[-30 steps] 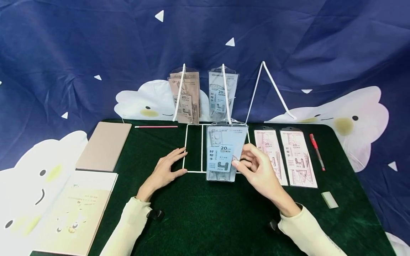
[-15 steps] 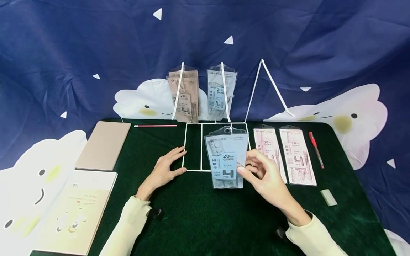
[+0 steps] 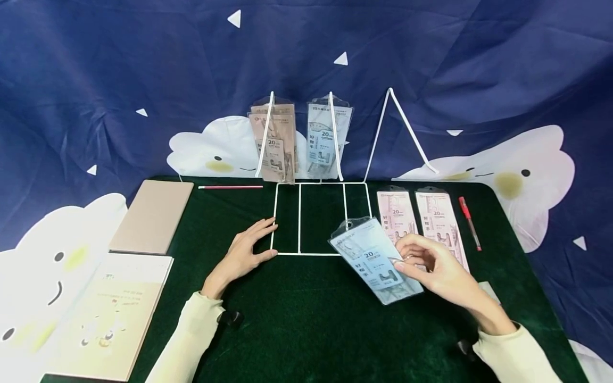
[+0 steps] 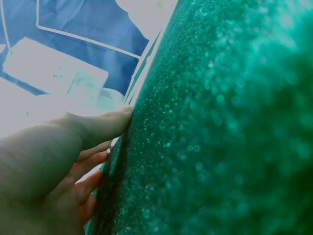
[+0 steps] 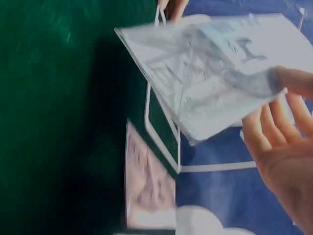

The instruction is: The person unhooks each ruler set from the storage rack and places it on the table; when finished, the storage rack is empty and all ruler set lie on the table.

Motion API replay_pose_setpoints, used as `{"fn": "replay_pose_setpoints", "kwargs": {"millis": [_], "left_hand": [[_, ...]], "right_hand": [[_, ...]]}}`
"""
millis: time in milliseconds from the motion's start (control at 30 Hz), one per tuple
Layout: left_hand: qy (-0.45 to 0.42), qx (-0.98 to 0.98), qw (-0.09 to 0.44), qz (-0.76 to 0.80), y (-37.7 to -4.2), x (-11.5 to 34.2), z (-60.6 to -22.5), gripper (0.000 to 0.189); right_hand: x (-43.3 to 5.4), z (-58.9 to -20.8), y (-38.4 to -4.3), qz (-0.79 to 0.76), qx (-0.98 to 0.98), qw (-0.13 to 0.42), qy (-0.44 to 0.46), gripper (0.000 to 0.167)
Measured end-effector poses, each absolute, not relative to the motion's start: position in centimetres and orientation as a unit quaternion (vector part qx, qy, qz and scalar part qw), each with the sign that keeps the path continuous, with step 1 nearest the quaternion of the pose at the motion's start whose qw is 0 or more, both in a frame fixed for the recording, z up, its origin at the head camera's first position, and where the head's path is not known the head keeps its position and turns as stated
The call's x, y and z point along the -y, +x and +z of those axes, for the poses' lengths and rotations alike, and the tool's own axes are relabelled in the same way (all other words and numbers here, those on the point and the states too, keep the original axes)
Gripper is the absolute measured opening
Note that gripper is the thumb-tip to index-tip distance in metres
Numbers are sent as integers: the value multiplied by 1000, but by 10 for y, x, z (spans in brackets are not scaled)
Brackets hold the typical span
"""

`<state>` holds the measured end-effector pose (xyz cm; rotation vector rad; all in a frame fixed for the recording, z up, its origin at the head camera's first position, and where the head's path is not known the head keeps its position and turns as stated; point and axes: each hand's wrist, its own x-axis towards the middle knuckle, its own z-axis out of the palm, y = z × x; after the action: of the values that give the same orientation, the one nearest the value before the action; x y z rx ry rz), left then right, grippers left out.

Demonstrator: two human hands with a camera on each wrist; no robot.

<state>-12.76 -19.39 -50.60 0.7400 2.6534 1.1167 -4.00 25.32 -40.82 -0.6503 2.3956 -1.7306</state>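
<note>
My right hand pinches a blue ruler set packet by its right edge, between thumb and fingers. The packet is tilted over the front right of the white wire rack, its hang hole at the upper left. In the right wrist view its clear sleeve shows drawing tools inside. My left hand rests at the left side of the rack's base with straight, relaxed fingers. Another blue ruler set packet hangs on the rack's middle prong, and brown ruler set packets hang on the left one.
Two pink ruler set packets lie right of the rack, partly behind my right hand. Beyond them are a red pen and a partly hidden eraser. A pencil, a beige notebook and a cartoon-covered book lie left.
My right hand has carried the blue packet from the middle prong's end toward the right and toward me, tilting it. My left hand has stayed at the rack's base.
</note>
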Motion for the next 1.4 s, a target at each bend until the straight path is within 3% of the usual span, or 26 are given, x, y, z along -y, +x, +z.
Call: {"fn": "replay_pose_setpoints", "kwargs": {"millis": [367,567,800,1100,1400], "left_hand": [[240,-889,95,377,-128,195,-508,63],[239,-890,95,377,-129,194,-508,63],[241,-889,93,378,-129,195,-509,63],[239,-889,98,377,-128,194,-507,63],[241,-886,99,383,-128,194,-504,64]], "right_hand": [[-304,-427,-58,-522,-767,218,-302,22],[-314,-439,-72,-523,-725,266,-361,25],[-320,-448,-87,-498,-735,321,-329,18],[-319,-453,-95,-468,-746,314,-355,20],[-309,-448,-93,-408,-805,295,-313,19]]}}
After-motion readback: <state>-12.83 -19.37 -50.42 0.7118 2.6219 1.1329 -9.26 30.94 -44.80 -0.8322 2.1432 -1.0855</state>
